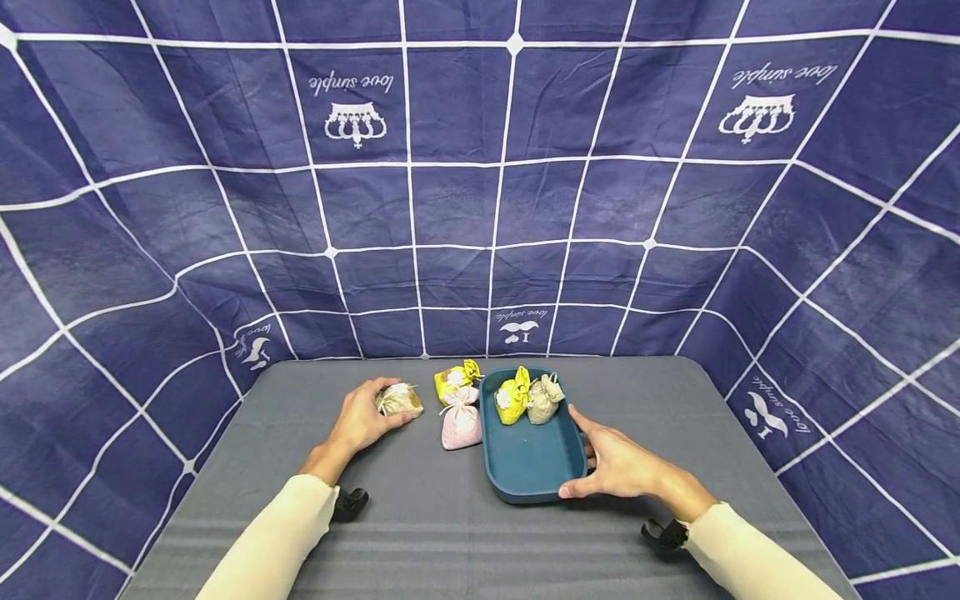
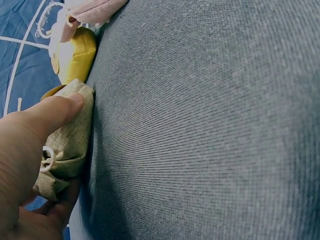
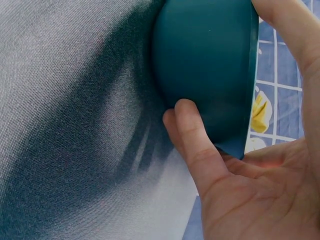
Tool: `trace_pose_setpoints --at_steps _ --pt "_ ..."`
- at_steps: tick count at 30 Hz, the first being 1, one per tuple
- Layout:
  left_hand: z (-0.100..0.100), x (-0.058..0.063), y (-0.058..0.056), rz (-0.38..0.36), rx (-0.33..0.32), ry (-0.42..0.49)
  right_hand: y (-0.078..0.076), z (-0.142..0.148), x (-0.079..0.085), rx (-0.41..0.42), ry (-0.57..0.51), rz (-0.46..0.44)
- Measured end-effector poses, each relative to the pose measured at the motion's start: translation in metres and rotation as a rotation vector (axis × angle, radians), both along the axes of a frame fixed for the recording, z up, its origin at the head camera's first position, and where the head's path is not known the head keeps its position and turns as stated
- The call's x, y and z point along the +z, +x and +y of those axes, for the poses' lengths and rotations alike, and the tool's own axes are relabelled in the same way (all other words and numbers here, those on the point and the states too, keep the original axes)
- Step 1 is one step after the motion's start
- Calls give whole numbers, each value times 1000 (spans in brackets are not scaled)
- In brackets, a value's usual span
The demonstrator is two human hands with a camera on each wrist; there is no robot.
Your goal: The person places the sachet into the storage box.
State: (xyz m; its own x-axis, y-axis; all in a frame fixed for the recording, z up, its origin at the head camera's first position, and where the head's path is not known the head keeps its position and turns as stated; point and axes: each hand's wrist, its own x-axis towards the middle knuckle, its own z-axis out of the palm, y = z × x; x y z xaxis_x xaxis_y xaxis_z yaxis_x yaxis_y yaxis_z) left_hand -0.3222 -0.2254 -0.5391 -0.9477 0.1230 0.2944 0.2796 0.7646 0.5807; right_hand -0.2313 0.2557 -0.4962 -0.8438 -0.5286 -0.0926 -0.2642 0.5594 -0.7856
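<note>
**Left hand pinching, right hand bracing**

On the head feed, I see the left hand curled round a small beige drawstring cloth pouch on the left of the grey cloth-covered table. The right hand, fingers and thumb spread, holds the near right corner of a blue-green, round-cornered tray. In it sit a yellow fabric pouch and another beige one; a second yellow pouch and a pale pink pouch lie just left of it.

Through the left wrist, I see the thumb on the pouch's body and its gathered neck towards the palm. I can't tell whether its underside touches the cloth. I'd favour that body grip over the loose cord.

From the right wrist, fingertips press the tray's outer wall. I'd use light pressure, enough to stop sliding without tipping it.
</note>
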Motion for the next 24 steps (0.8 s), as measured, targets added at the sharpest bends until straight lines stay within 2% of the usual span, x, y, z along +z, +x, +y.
trace_pose_setpoints --at_steps 17,24 --pt "2 -2 -1 60 9 18 1 -1 0 14 -26 -12" --pt "3 0 0 74 13 9 1 0 0 1 9 3"
